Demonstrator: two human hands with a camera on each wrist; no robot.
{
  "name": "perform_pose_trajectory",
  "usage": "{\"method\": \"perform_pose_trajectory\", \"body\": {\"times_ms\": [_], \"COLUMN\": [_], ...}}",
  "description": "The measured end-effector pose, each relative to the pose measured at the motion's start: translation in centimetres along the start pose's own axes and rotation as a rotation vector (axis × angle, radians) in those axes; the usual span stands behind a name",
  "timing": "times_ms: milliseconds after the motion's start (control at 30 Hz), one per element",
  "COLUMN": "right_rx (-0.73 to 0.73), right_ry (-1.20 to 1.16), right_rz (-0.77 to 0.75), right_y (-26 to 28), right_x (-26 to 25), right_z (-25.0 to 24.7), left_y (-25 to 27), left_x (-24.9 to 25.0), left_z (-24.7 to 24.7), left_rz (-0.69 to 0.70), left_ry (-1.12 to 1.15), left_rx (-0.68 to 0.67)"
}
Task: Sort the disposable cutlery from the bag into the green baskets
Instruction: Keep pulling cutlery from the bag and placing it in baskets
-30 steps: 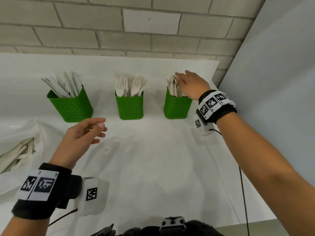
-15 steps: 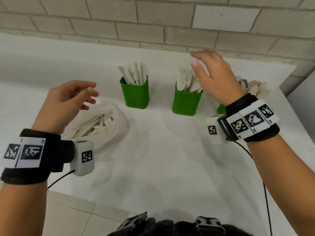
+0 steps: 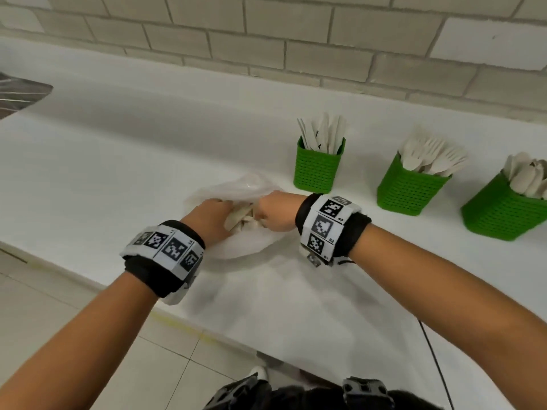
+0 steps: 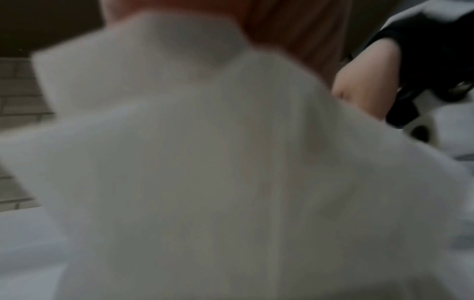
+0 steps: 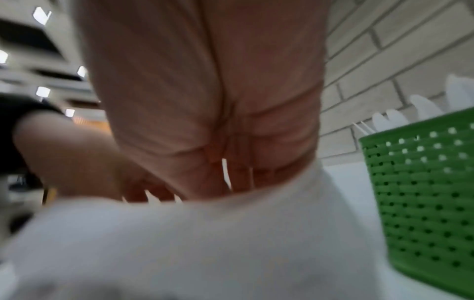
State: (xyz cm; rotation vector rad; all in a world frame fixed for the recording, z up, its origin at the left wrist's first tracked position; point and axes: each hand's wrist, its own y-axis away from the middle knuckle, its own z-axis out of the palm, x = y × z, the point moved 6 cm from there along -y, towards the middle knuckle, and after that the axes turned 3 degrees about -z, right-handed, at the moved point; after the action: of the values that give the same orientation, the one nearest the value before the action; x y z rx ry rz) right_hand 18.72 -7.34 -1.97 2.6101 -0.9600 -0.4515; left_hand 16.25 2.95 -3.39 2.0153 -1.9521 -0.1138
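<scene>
1. Desk (image 3: 124, 161), white: carries the bag and three green baskets; the step in hand is judged to be fetching another load from the bag.
2. Green baskets, right of the bag: nearest basket (image 3: 318, 167) holds flat knife-like pieces, middle basket (image 3: 410, 187) forks, far basket (image 3: 500, 211) spoons.
3. Plastic bag (image 3: 245, 187), translucent, near the desk's front edge, mouth toward the person; unsorted cutlery (image 3: 238, 216) lies inside.
4. Left hand (image 3: 207, 218): reaches into the bag mouth, touching the cutlery; its grip cannot be told.
5. Right hand (image 3: 273, 213): fingers curled down at the cutlery and bag edge; whether it grasps anything cannot be told.
6. Next move, by judgement: pick one type, lift clear without dragging the bag, carry to the matching basket.
</scene>
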Motion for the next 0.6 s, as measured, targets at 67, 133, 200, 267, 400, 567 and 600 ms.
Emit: {"method": "perform_pose_trajectory", "body": {"times_ms": [67,133,200,267,400,567,600], "right_rx": [-0.030,-0.049,-0.032,0.011,0.003,-0.072,-0.064], "right_ry": [0.076,0.123,0.150,0.183,0.298,0.393,0.441], "right_rz": [0.065,0.100,0.094,0.007,-0.207,-0.169,-0.188], "right_y": [-0.2,-0.3,-0.9,-2.1,-4.3,-5.0,-5.1], "right_x": [0.9,1.3,0.5,-1.3,-4.6,-4.3,-4.1], "right_z": [0.0,-0.1,-0.3,-0.5,-0.2,0.5,0.6], "left_y": [-0.4,-0.5,-0.3,0.1,2.1,1.8,1.4], "left_x": [-0.7,-0.8,-0.4,-0.1,-1.3,-4.1,-5.0], "left_z": [0.2,0.4,0.5,0.1,-3.7,-3.7,-2.6], "left_rz": [0.030,0.059,0.088,0.103,0.173,0.014,-0.033], "left_ry": [0.022,0.005,-0.019,0.042,0.031,-0.088,-0.043], "left_rx": [0.021,0.013,-0.013,-0.032,0.225,0.105,-0.030]}}
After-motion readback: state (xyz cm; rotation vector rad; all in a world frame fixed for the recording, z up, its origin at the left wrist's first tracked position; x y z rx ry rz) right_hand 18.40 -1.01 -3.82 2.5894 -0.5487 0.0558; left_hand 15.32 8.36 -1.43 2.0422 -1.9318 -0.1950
